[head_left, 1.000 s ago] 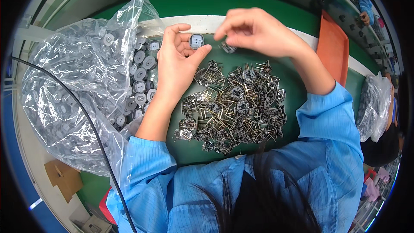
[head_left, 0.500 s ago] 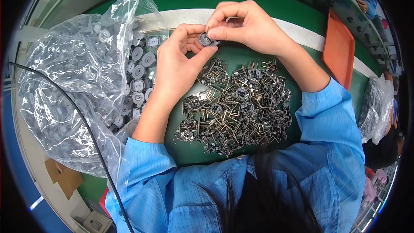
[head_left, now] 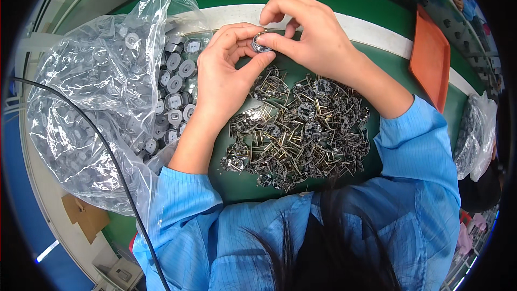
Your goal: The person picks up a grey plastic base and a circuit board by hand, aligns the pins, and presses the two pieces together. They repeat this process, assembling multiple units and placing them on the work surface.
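Note:
My left hand (head_left: 226, 78) pinches a small round grey plastic housing (head_left: 256, 48) with a dark circuit board (head_left: 262, 40) seated at its top. The thumb of my right hand (head_left: 318, 40) presses on the board, while the index finger is bent and lifted off it, leaving a gap. How deep the board sits is too small to tell. Below my hands lies a heap of dark round circuit boards (head_left: 301, 129) with brass-coloured pins. Just left of my left wrist, more grey round housings (head_left: 175, 83) spill from a clear plastic bag (head_left: 81, 94).
A black cable (head_left: 99, 140) runs across the bag. The green worktop (head_left: 215, 188) has a white strip (head_left: 371, 43) along its far part. An orange tray (head_left: 431, 56) stands at the right, with another plastic bag (head_left: 476, 134) beyond it. A brown cardboard piece (head_left: 83, 215) lies lower left.
My right index finger has lifted away from the board; the thumb now presses on it. Both hands have moved slightly up in the view. The housing stays in my left hand.

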Demonstrator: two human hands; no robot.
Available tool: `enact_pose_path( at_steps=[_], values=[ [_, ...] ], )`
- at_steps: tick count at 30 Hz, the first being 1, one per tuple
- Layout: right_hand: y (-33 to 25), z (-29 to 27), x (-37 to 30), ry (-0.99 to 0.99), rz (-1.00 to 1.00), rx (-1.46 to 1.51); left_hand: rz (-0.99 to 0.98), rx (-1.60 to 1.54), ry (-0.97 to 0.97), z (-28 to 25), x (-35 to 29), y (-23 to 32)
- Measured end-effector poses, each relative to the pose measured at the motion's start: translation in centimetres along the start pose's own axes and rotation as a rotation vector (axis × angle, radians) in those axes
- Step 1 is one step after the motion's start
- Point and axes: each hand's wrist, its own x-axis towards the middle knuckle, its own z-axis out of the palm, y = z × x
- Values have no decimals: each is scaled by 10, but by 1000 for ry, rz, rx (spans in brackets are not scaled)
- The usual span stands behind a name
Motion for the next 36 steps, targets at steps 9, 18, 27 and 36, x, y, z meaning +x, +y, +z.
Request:
enact_pose_path(
  at_steps=[9,18,27,36],
  values=[
    [-5,-16,6,-306,542,479,282,567,0,0,1,8],
    [58,0,22,-26,357,101,421,1013,18,-9,-6,22],
    [217,-9,98,224,517,-399,221,1359,80,-66,-6,16],
    [159,-20,79,303,414,-130,184,1377,40,-70,-9,18]
  ],
)
